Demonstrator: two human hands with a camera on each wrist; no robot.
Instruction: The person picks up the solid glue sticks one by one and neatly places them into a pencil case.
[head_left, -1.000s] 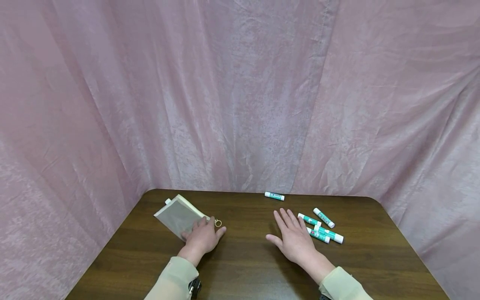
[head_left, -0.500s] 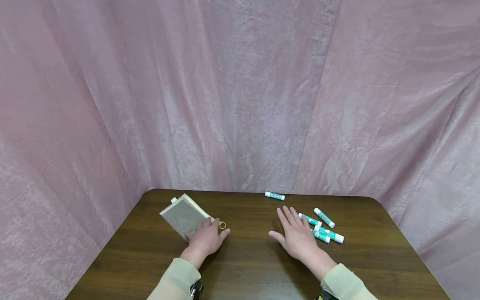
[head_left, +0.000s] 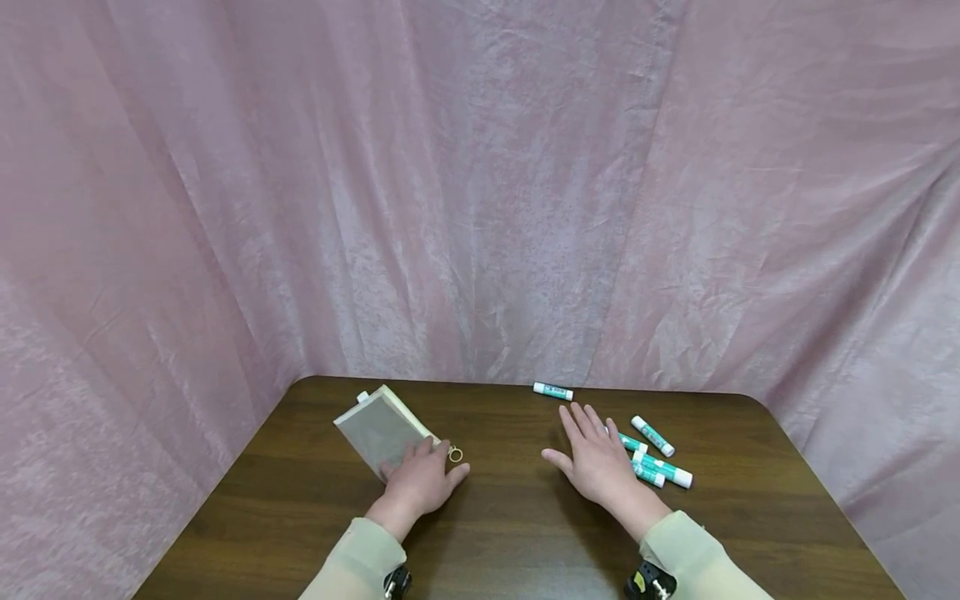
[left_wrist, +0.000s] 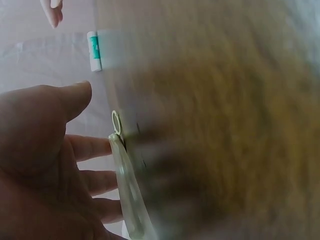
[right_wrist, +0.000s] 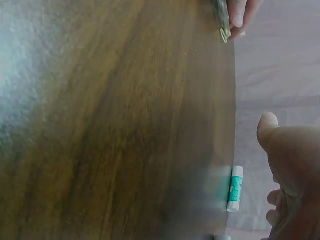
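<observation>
A flat mesh zip pouch (head_left: 372, 430) with a cream edge and a small ring (head_left: 456, 454) lies on the left of the table. My left hand (head_left: 420, 483) rests on its near right corner, fingers extended; the left wrist view shows the fingertips touching the pouch's edge (left_wrist: 131, 195). With fingers spread, my right hand (head_left: 597, 467) hovers palm down and holds nothing. Just right of it lie several green-and-white glue sticks, among them one angled alone (head_left: 652, 436) and a crossed one (head_left: 666, 470). The right hand partly hides others.
Another glue stick (head_left: 553, 391) lies near the back edge of the brown wooden table (head_left: 495, 517). A pink curtain (head_left: 480, 208) hangs right behind the table. Both wrists carry black camera mounts, the right one (head_left: 649, 581) plainly visible.
My left hand has slid the pouch and its ring to the right along the table. The right hand has shifted slightly forward and right, still spread. The glue sticks stay where they were.
</observation>
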